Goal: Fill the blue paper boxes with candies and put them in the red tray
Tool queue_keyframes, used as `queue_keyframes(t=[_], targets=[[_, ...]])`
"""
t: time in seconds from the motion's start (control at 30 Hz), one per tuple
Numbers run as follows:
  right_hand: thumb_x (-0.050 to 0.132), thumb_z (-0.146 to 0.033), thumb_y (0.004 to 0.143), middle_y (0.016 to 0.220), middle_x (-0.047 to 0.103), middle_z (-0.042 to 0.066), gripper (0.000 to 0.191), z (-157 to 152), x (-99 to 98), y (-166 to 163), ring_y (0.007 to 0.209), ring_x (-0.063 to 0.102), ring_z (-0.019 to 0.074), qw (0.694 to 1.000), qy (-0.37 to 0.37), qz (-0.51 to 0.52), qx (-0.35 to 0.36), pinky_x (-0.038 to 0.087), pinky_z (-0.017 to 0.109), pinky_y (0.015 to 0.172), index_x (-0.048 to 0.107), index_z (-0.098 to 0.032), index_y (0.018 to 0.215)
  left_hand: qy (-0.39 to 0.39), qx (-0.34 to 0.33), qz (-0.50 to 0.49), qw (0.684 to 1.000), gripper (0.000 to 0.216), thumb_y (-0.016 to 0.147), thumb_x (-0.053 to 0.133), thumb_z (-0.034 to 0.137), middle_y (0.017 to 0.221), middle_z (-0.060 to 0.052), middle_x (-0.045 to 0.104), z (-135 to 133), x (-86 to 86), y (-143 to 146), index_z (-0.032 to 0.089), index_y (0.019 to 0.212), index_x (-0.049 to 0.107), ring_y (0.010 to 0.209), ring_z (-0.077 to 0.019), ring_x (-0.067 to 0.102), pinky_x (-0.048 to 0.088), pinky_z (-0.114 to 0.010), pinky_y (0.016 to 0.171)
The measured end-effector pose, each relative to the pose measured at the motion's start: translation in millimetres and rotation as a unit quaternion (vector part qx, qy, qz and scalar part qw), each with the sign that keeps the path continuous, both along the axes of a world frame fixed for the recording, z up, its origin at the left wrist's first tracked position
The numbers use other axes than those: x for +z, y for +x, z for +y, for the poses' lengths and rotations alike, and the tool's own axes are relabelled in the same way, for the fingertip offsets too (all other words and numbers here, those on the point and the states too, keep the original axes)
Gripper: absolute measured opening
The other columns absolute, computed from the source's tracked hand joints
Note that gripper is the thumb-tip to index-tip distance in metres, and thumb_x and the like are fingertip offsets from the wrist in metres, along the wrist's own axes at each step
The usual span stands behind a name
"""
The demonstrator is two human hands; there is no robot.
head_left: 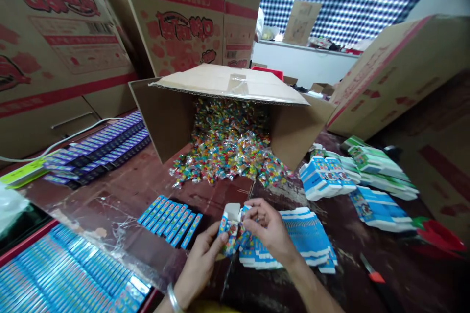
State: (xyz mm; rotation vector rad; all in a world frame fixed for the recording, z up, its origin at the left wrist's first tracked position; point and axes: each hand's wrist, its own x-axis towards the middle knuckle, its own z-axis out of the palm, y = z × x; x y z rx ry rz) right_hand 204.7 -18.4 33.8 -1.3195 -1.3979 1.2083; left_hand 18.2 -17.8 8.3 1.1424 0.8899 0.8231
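My left hand grips a small blue printed carton, thumb in front. The carton's white top flap stands up, and its top end is open. My right hand is at the carton's right edge, its fingers curled and closed on the blue card there; whatever else lies inside them is hidden. Under and beside the right hand lies a fanned stack of flat blue cartons. To the left, a short row of filled-looking blue boxes lies on the table.
A cardboard box on its side spills small clear bags of colourful candy. Purple boxes and a power strip are at left. A red-rimmed tray holds blue boxes. Right are green cartons and a knife.
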Motion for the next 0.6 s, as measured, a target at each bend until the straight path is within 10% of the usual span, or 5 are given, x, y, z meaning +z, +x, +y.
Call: queue_keyframes(t=[0.23, 0.37, 0.6], targets=[[0.058, -0.038, 0.084, 0.055, 0.05, -0.005, 0.028, -8, -27.0, -29, 0.051, 0.044, 0.009, 0.992, 0.05, -0.039, -0.113, 0.037, 0.018, 0.049, 0.058, -0.017, 0.065, -0.036, 0.144, -0.062, 0.987, 0.025, 0.079, 0.066, 0.033, 0.087, -0.003, 0.067, -5, -21.7, 18, 0.017, 0.097, 0.064, 0.083, -0.0186, 0.062, 0.049, -0.027, 0.075], [0.059, -0.035, 0.084, 0.077, 0.066, 0.001, 0.022, -8, -38.2, -34, 0.068, 0.059, 0.0145, 0.986, 0.078, -0.004, -0.148, 0.049, 0.023, 0.064, 0.066, -0.018, 0.096, 0.04, 0.206, -0.017, 0.978, 0.051, 0.078, 0.068, 0.027, 0.09, -0.001, 0.064, -4, -21.6, 15, 0.024, 0.124, 0.048, 0.079, -0.0153, 0.061, 0.05, -0.026, 0.074], [0.061, -0.028, 0.084, 0.097, 0.068, 0.006, 0.019, -7, -49.4, -35, 0.09, 0.063, 0.0208, 0.975, 0.141, -0.044, -0.166, 0.05, 0.032, 0.082, 0.067, -0.023, 0.102, 0.074, 0.064, 0.051, 0.994, 0.043, 0.085, 0.058, 0.029, 0.129, -0.009, 0.055, -4, -7.0, 1, 0.022, 0.127, 0.048, 0.111, -0.0236, 0.056, 0.045, -0.036, 0.095]])
